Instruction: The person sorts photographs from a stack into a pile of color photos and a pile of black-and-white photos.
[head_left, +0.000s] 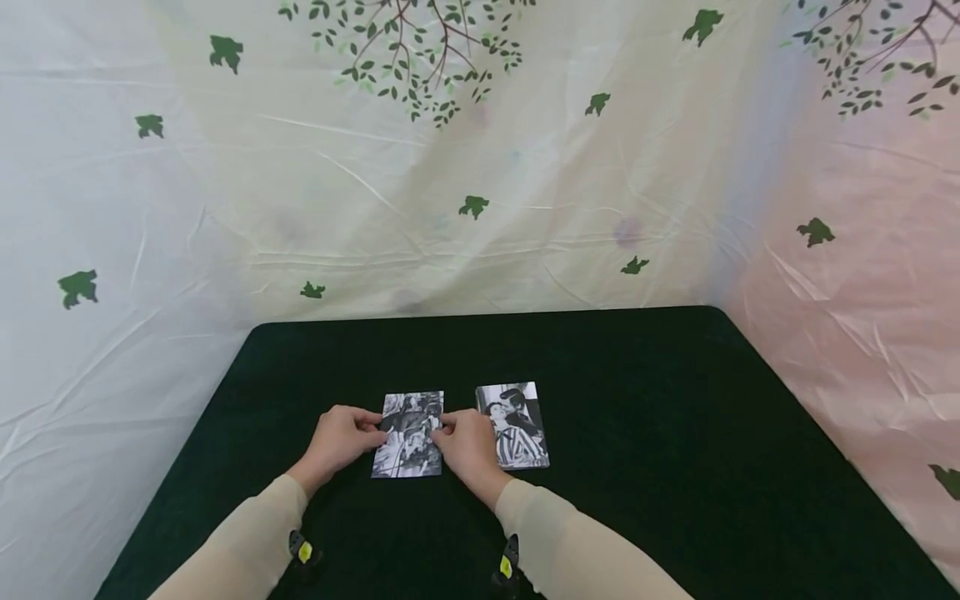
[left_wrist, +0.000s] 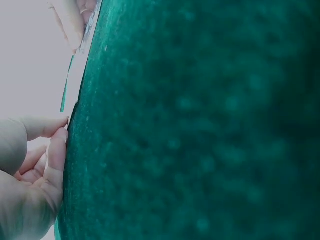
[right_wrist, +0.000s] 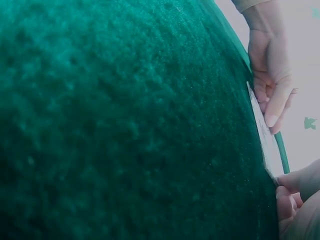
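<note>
A black-and-white photo card (head_left: 409, 442) lies on the dark green table in the head view, between both hands. My left hand (head_left: 337, 440) pinches its left edge between thumb and fingers. At the opposite edge, the thumb and fingertips of my right hand (head_left: 471, 448) grip it. Seen nearly edge-on, the photo card (left_wrist: 76, 80) runs close along the cloth in the left wrist view. A second black-and-white photo card (head_left: 522, 427), showing figures and striped clothing, lies just right of the right hand, which covers part of its left side; its edge looks thick, like a small stack.
The table (head_left: 660, 433) is covered in dark green cloth with rounded far corners. Behind it hangs a pale curtain (head_left: 337, 200) printed with green leaves and branches, turning pink at the right. Both forearms wear cream sleeves (head_left: 247, 533) with dark wrist devices.
</note>
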